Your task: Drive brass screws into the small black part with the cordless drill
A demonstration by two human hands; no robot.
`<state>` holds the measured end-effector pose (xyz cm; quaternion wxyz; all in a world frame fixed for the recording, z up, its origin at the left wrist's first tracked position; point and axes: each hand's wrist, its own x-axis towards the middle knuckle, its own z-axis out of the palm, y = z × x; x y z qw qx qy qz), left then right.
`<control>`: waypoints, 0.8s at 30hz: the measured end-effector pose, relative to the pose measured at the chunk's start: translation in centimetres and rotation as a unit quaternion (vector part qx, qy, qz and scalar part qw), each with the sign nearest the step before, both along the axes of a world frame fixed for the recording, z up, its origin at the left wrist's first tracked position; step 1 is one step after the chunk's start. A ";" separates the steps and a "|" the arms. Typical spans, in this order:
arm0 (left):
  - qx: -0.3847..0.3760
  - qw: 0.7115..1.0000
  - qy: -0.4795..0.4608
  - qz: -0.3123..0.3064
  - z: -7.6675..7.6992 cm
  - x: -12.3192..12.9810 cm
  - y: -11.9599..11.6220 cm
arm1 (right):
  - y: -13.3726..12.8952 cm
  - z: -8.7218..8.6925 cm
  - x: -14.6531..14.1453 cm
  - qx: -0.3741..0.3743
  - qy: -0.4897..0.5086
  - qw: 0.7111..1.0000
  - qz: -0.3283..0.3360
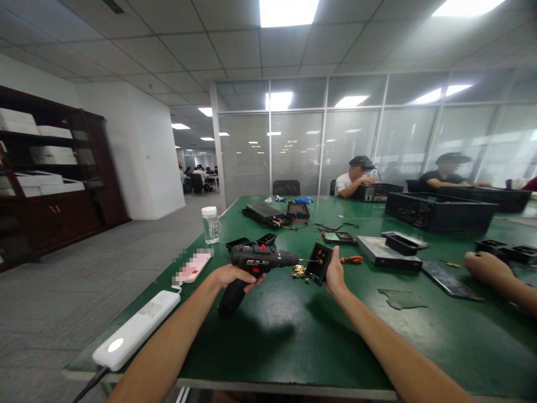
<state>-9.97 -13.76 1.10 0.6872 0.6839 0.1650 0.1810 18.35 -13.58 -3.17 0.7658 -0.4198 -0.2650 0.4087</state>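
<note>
Pointing its bit (307,260) rightward, the cordless drill (265,257) is held level, the left hand (238,277) wrapping its fingers round the grip; the tilted black plastic housing (318,267) faces it, pinched by the right hand's (334,272) fingers above the surface (251,364), inward from its left edge.

White-lidded bottle (211,225) near pink phone (198,267) and white power strip (140,329).

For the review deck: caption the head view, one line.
Left hand points a black power drill at a small black tray held in the right hand, above a green table.
</note>
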 end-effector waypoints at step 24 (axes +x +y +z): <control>0.005 1.000 0.003 0.001 0.0 -0.1 0.1 | 0.0 -0.1 -0.1 -0.005 0.005 1.000 0.006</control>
